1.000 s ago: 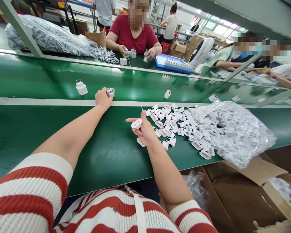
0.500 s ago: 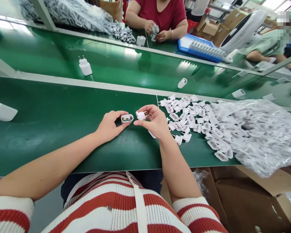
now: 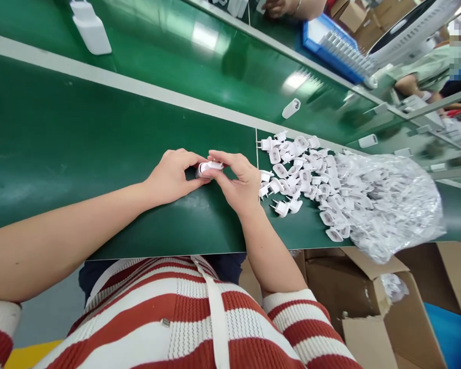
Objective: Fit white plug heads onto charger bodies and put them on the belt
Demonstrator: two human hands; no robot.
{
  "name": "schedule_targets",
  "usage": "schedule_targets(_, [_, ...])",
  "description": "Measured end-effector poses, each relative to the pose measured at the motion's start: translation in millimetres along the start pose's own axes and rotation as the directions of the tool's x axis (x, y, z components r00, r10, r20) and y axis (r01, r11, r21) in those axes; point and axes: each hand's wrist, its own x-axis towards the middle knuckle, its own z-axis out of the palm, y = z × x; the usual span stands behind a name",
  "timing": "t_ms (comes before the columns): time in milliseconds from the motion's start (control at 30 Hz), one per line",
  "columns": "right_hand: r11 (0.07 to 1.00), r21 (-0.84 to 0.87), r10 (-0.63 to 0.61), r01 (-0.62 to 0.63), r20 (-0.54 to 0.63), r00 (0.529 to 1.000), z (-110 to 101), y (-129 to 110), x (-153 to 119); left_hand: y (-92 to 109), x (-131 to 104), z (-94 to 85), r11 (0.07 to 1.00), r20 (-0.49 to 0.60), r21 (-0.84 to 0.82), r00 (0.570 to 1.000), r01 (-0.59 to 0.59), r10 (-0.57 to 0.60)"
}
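My left hand [image 3: 171,178] is closed around a white charger housing [image 3: 200,172] above the green bench. From the other side my right hand [image 3: 243,183] pinches a white plug cap [image 3: 214,166] between thumb and fingers. Cap and housing touch, the cap lying over the housing's open end at a slight tilt. Whether it is fully seated I cannot tell, as my fingers hide part of both. Just right of my right hand lies a loose pile of white plug caps [image 3: 305,177], some with their pins showing.
A clear plastic bag [image 3: 403,205] of caps lies at the right. Beyond the pale rail [image 3: 153,95], white chargers [image 3: 92,33] sit on the green belt [image 3: 169,46]. A blue tray [image 3: 330,48] and another person's hand [image 3: 278,7] are across it. Open cardboard boxes [image 3: 369,338] stand below the bench.
My hands have come together, and the plug cap has moved left onto the housing's open end. The view has shifted, and the chargers beyond the rail appear in different places.
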Motion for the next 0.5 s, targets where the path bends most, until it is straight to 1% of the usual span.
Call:
schedule_targets(100, [1.000,0.010,0.028,-0.027,-0.089,0.996,5,0,-2,0,1,-0.2,1.000,-0.002,-0.006,1.000,0.007,-0.007])
schedule_targets(167, [1.000,0.024,0.008,-0.005,-0.143,0.990,8,1,-3,1,1,-0.4,1.000,0.004,0.002,1.000,0.017,-0.017])
schedule_targets(233, [0.999,0.029,-0.021,0.026,-0.171,0.985,10,3,-3,2,1,-0.5,1.000,0.011,0.002,1.000,0.017,-0.017])
schedule_targets(333, [0.998,-0.014,-0.070,0.068,-0.147,0.987,12,5,-1,2,1,-0.2,1.000,0.005,-0.009,1.000,-0.003,0.003])
schedule_targets(500, [0.987,-0.129,-0.116,0.101,-0.111,0.987,11,4,-1,1,1,0.9,1.000,0.002,-0.007,1.000,-0.008,0.008])
